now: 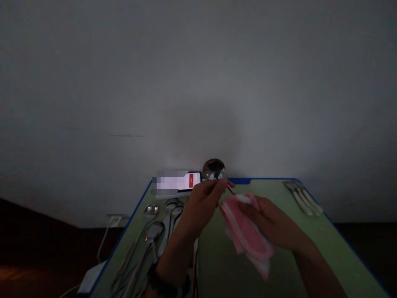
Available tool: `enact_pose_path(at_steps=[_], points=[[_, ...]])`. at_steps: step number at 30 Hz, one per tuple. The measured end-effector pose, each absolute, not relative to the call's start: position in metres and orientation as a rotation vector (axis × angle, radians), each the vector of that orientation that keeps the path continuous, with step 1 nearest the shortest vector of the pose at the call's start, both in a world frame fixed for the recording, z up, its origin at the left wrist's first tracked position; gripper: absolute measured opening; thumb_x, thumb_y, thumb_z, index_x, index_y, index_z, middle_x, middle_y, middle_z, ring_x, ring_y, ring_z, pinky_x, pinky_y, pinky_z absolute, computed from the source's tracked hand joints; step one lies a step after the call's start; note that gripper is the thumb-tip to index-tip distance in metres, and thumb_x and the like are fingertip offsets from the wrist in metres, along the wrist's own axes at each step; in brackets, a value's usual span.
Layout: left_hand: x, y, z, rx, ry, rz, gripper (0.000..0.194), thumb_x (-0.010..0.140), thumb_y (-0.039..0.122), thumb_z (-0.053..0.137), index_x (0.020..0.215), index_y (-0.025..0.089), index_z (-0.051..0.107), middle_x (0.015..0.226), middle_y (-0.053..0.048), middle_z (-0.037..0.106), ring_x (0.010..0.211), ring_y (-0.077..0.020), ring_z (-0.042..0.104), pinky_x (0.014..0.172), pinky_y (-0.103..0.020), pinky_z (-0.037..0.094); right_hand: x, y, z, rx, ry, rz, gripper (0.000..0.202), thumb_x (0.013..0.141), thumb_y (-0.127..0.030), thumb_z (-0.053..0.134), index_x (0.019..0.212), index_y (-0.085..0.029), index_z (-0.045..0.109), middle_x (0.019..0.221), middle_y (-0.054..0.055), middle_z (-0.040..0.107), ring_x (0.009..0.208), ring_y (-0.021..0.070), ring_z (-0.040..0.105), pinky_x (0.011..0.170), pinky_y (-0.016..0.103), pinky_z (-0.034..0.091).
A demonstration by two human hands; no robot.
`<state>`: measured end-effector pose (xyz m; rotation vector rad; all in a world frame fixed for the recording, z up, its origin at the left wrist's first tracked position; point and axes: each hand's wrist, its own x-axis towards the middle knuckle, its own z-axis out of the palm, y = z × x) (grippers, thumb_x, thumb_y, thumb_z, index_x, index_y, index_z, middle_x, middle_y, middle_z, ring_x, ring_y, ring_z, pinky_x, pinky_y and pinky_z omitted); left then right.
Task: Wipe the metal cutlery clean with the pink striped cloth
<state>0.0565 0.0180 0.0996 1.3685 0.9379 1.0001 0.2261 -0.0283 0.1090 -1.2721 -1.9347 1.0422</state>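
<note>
A large round metal ladle (pixel 214 169) is held up near the table's far edge, its bowl toward the wall. My left hand (pixel 206 198) has its fingers closed on the ladle just below the bowl. My right hand (pixel 266 217) is closed on a pink and white cloth (pixel 245 231), which is wrapped round the ladle's thin handle; the cloth's loose end hangs down. Most of the handle is hidden by the cloth. A dark band circles my left wrist.
Several metal spoons and ladles (pixel 154 231) lie at the left of the green table (pixel 338 248). A lit phone (pixel 180 183) stands at the back left by the wall. Forks with pale handles (pixel 302 198) lie at the back right. A wall socket (pixel 116 221) has a cable.
</note>
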Motion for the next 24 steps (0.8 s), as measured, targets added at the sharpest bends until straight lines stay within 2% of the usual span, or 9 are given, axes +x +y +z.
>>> enact_pose_path(at_steps=[5,10,13,15,17,19,21,24], points=[[0.063,0.007,0.106,1.288,0.980,1.230,0.030,0.079,0.044,0.054,0.079,0.016,0.064,0.051,0.006,0.034,0.045,-0.0063,0.031,0.041,-0.019,0.022,0.234,-0.038,0.122,-1.268,-2.059,0.991,0.030,0.090,-0.039,0.034,0.080,-0.017,0.052,0.075,0.000,0.058,0.067,0.0109,0.050,0.062,0.024,0.039],[0.070,-0.002,0.113,1.240,0.939,1.421,0.024,0.081,0.039,0.052,0.076,0.017,0.058,0.063,0.003,0.046,0.053,-0.0069,0.043,0.049,-0.019,0.035,0.258,-0.044,0.131,-1.307,-2.126,1.008,0.032,0.088,-0.042,0.036,0.076,-0.017,0.052,0.068,-0.001,0.055,0.061,0.0101,0.047,0.056,0.022,0.037],[0.074,-0.005,0.121,1.283,0.893,1.478,0.027,0.086,0.037,0.043,0.069,0.018,0.049,0.070,0.002,0.050,0.062,-0.0084,0.049,0.058,-0.020,0.042,0.270,-0.039,0.127,-1.291,-1.947,0.914,0.032,0.087,-0.043,0.037,0.083,-0.017,0.054,0.076,0.001,0.057,0.069,0.0123,0.050,0.062,0.023,0.039],[0.076,-0.007,0.125,1.280,0.873,1.462,0.029,0.088,0.037,0.038,0.068,0.019,0.043,0.066,0.003,0.049,0.057,-0.0080,0.049,0.055,-0.020,0.042,0.274,-0.033,0.120,-1.237,-1.710,0.876,0.032,0.086,-0.044,0.038,0.092,-0.018,0.055,0.087,0.003,0.059,0.080,0.0147,0.052,0.071,0.026,0.041],[0.077,-0.011,0.129,1.297,0.911,1.349,0.029,0.089,0.040,0.036,0.068,0.020,0.039,0.054,0.006,0.044,0.044,-0.0065,0.041,0.041,-0.017,0.035,0.274,-0.026,0.114,-1.122,-1.430,0.989,0.033,0.085,-0.044,0.038,0.099,-0.019,0.053,0.096,0.005,0.059,0.091,0.0167,0.053,0.079,0.029,0.041],[0.078,-0.014,0.131,1.321,0.956,1.173,0.030,0.087,0.043,0.039,0.068,0.020,0.037,0.047,0.008,0.035,0.035,-0.0049,0.029,0.033,-0.015,0.023,0.270,-0.020,0.109,-0.949,-1.125,1.224,0.033,0.083,-0.042,0.036,0.099,-0.019,0.054,0.096,0.005,0.060,0.094,0.0184,0.055,0.081,0.032,0.043],[0.078,-0.018,0.132,1.301,0.950,1.047,0.031,0.086,0.043,0.042,0.067,0.020,0.036,0.048,0.009,0.030,0.035,-0.0037,0.023,0.032,-0.013,0.017,0.264,-0.015,0.106,-0.821,-0.824,1.440,0.030,0.081,-0.036,0.035,0.095,-0.019,0.054,0.091,0.006,0.062,0.092,0.0194,0.057,0.081,0.034,0.045],[0.078,-0.021,0.133,1.229,0.871,0.960,0.022,0.086,0.036,0.042,0.070,0.020,0.039,0.050,0.010,0.026,0.038,-0.0033,0.019,0.034,-0.012,0.016,0.257,-0.008,0.102,-0.702,-0.469,1.582,0.022,0.079,-0.029,0.038,0.089,-0.019,0.055,0.077,0.004,0.063,0.079,0.0182,0.060,0.079,0.035,0.047]])
